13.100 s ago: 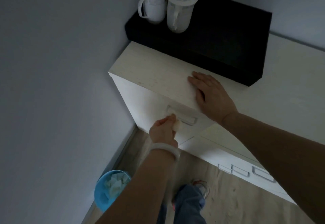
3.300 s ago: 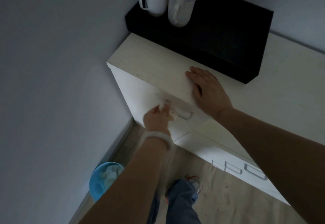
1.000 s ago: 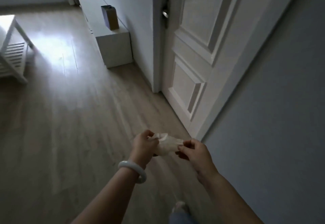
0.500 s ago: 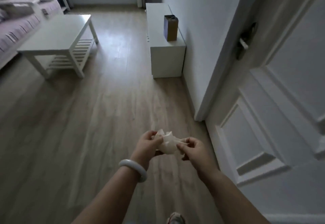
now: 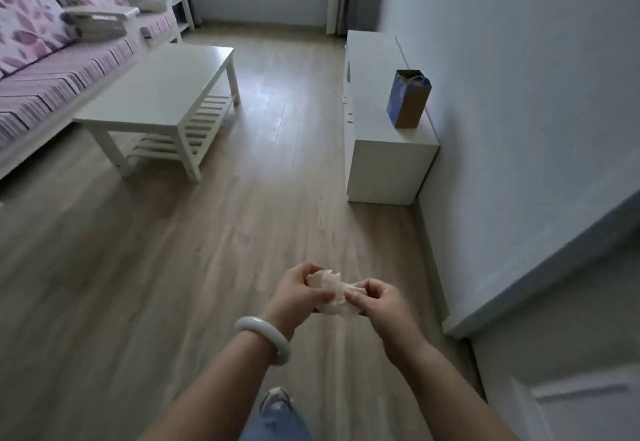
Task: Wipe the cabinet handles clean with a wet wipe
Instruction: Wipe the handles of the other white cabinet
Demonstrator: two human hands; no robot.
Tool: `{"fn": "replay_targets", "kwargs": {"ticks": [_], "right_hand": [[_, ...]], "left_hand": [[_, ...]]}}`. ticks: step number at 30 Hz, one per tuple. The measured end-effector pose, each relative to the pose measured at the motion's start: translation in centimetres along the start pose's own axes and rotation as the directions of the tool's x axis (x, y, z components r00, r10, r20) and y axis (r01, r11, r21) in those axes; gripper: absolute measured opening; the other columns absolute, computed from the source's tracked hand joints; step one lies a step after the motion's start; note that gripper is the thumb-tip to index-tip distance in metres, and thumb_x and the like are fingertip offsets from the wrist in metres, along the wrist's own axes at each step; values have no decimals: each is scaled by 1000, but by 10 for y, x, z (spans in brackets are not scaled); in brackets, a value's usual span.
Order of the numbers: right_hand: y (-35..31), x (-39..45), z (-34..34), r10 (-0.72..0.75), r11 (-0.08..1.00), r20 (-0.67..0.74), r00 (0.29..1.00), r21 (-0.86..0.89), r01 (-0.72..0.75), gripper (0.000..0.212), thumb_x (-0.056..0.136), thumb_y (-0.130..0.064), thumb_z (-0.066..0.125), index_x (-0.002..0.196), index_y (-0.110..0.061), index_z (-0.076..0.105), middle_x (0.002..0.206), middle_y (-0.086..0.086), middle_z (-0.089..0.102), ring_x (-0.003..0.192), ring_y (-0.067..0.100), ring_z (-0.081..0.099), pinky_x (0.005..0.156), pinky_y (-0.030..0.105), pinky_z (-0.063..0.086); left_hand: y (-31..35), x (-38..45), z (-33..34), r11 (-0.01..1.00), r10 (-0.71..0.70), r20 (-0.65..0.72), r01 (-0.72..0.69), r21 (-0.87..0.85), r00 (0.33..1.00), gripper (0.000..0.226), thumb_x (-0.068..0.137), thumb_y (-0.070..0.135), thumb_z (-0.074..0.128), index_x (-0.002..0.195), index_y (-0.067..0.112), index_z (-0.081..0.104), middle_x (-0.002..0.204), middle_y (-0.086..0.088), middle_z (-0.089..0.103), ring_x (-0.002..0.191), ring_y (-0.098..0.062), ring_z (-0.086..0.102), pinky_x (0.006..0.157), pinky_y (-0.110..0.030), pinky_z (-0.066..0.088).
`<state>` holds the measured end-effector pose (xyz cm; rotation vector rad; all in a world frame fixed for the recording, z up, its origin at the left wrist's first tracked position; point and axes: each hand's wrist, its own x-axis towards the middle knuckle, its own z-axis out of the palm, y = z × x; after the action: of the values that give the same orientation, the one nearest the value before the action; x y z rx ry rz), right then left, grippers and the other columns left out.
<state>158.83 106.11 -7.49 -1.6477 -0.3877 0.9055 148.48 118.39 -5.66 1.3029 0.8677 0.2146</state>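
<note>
Wood-floored living room; crumpled white wet wipe (image 5: 334, 296) pinched between left hand (image 5: 298, 293) and right hand (image 5: 379, 303).

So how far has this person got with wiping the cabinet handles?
Done: nothing in this view shows a wiped handle, so I cannot tell. In hand: the left hand and right hand both pinch a crumpled wet wipe over the wooden floor, away from any furniture. Left: probably the white cabinet along the wall, whose small handles show on its front edge, untouched at present.
</note>
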Motion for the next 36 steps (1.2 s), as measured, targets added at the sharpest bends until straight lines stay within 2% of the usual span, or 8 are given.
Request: {"fn": "replay_targets", "kwargs": {"ticks": [3, 11, 16, 20, 23, 26, 31, 36], "right_hand": [[-29, 66, 13, 24, 995, -32, 999, 98, -20, 10, 88, -6, 65, 86, 3, 64, 81, 16, 70, 76, 24, 65, 78, 40, 52], [-94, 249, 11, 76, 968, -149, 986, 250, -37, 4, 90, -4, 62, 89, -2, 64, 80, 13, 69, 69, 19, 63, 61, 28, 50], [-144, 403, 8, 67, 953, -78, 995, 302, -41, 8, 90, -4, 62, 96, 1, 63, 82, 14, 70, 68, 19, 66, 56, 27, 52], [-197, 518, 12, 105, 957, 58, 993, 266, -117, 16, 91, -8, 62, 103, 3, 64, 84, 12, 71, 70, 17, 66, 61, 27, 54], [-230, 595, 26, 132, 962, 129, 983, 221, -159, 15, 91, -15, 63, 100, -3, 68, 88, 11, 72, 74, 17, 67, 66, 28, 52], [-250, 662, 40, 152, 960, 151, 977, 214, -182, 18, 92, -14, 63, 105, -2, 67, 91, 12, 72, 78, 18, 67, 66, 28, 51], [-273, 781, 58, 199, 952, 52, 979, 228, -206, 18, 92, -13, 63, 105, -1, 67, 88, 11, 72, 73, 16, 66, 64, 27, 53], [-298, 896, 72, 284, 890, -100, 954, 399, -223, 14, 89, -9, 64, 101, -1, 67, 85, 13, 72, 73, 20, 69, 61, 29, 55]], "left_hand": [[39, 76, -18, 993, 24, 36, -28, 112, 999, 24, 82, -13, 63, 87, 11, 61, 78, -8, 62, 66, -16, 60, 54, -23, 52], [120, 270, -25, 979, 30, 76, -45, 200, 997, 17, 86, -7, 59, 93, 8, 63, 78, -5, 63, 68, -15, 61, 60, -25, 52], [177, 404, -42, 979, 25, -17, -21, 203, 1000, 24, 83, -5, 58, 84, 18, 65, 77, -6, 66, 71, -20, 63, 65, -34, 56], [235, 490, -61, 993, -16, -104, 28, 117, 994, 21, 68, 13, 60, 86, 19, 68, 79, -6, 70, 76, -23, 66, 76, -44, 58], [269, 554, -81, 997, -48, -125, 54, 49, 991, 17, 88, 2, 60, 104, 5, 64, 96, -16, 68, 80, -22, 65, 70, -35, 57], [295, 611, -98, 998, -62, -95, 58, -37, 994, 26, 90, 9, 67, 114, 1, 61, 101, -15, 69, 81, -18, 68, 61, -22, 55], [333, 732, -121, 994, -111, -26, 111, 8, 993, 35, 81, 1, 75, 112, 4, 58, 100, -13, 67, 83, -18, 66, 64, -20, 56], [376, 866, -155, 986, -143, 43, 138, 99, 989, 29, 84, -13, 61, 107, 4, 60, 94, -15, 64, 76, -20, 63, 59, -24, 55]]}}
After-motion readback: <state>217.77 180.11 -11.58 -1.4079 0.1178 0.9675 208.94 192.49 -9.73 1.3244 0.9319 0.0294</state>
